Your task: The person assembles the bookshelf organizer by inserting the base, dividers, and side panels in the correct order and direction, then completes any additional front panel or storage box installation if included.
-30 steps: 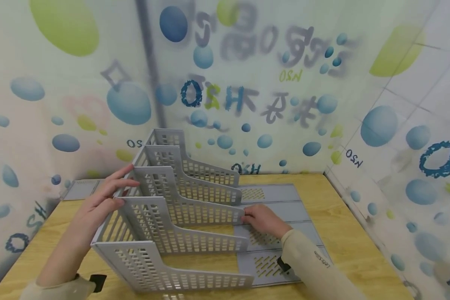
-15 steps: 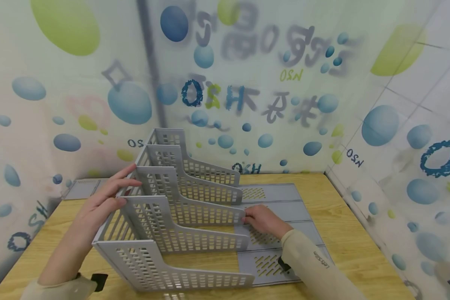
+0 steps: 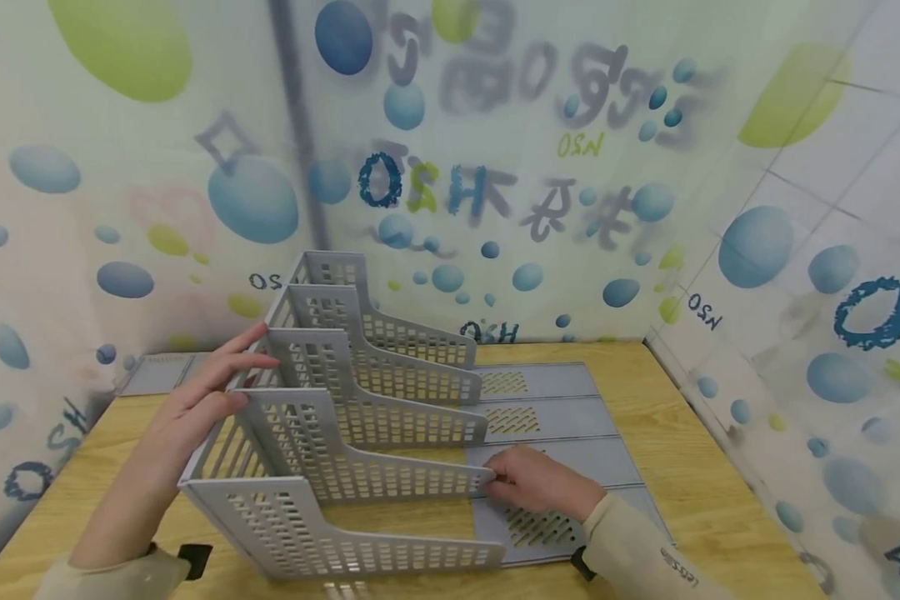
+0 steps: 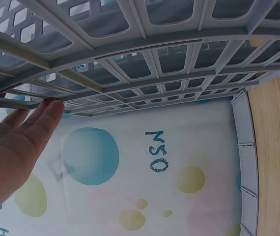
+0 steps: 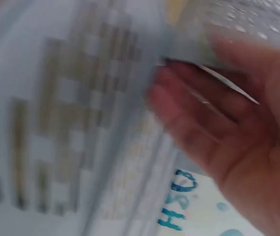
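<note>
Rack at 9 o'clock from right hand, whose bent fingers meet the tip of a divider, long axis 9-to-3; pinch unclear. Left hand: fingers straight on back edge.

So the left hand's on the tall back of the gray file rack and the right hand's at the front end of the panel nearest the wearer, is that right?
Not quite. The head view shows the right hand at the front end of the second-nearest panel, not the nearest panel. The left hand is on the tall back.
</note>
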### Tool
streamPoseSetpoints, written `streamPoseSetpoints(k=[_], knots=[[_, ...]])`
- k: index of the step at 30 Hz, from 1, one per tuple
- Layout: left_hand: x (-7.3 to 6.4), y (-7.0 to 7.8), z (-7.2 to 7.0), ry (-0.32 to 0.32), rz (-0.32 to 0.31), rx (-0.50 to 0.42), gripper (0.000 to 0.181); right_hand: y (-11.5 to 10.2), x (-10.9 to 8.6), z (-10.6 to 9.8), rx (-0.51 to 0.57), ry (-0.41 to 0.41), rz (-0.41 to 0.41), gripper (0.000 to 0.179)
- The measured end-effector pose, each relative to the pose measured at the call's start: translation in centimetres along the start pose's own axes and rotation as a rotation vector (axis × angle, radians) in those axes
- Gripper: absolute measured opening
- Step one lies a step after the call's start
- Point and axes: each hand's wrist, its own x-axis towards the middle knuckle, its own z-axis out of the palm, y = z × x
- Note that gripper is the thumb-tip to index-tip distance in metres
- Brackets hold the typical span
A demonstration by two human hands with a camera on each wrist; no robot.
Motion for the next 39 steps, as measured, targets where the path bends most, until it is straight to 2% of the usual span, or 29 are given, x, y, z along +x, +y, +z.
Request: streamPoseSetpoints(k=[3,9,16,20,23,26,29,31,33,37,39], knots=[[0.0,0.0,-0.1,0.005,-0.007,-0.004,0.038,0.0,-0.2,0.6,-0.004,0.051,-0.017,0.037],[0.1,0.5,-0.2,-0.002,-0.013,-0.012,0.037,-0.2,-0.4,0.4,-0.023,0.062,-0.013,0.029],[0.2,0.5,-0.5,-0.014,-0.011,-0.012,0.037,0.0,0.0,0.3,-0.016,0.061,-0.006,0.031],[0.2,0.5,-0.5,-0.019,-0.018,-0.001,0.037,0.2,0.2,0.4,-0.041,0.060,-0.039,0.027],[0.2,0.5,-0.6,-0.021,-0.023,0.004,0.037,0.3,0.3,0.5,-0.056,0.049,-0.064,0.025],[0.1,0.5,-0.6,-0.022,-0.034,0.023,0.037,0.2,0.3,0.4,-0.051,0.015,-0.050,0.017],[0.1,0.5,-0.7,-0.023,-0.033,0.025,0.037,0.6,0.1,-0.9,-0.031,-0.069,-0.021,0.018],[0.1,0.5,-0.7,-0.025,-0.028,0.024,0.037,1.0,0.3,-2.1,-0.031,-0.069,0.021,0.023],[0.2,0.5,-0.7,-0.025,-0.021,0.015,0.037,1.6,0.9,-3.3,-0.035,-0.004,0.080,0.021],[0.1,0.2,-0.5,-0.035,-0.004,-0.016,0.037,2.5,3.4,-4.1,-0.065,0.270,0.214,0.023],[0.0,0.0,-0.2,-0.045,0.010,-0.042,0.037,3.0,4.8,-4.0,-0.055,0.352,0.264,0.031]])
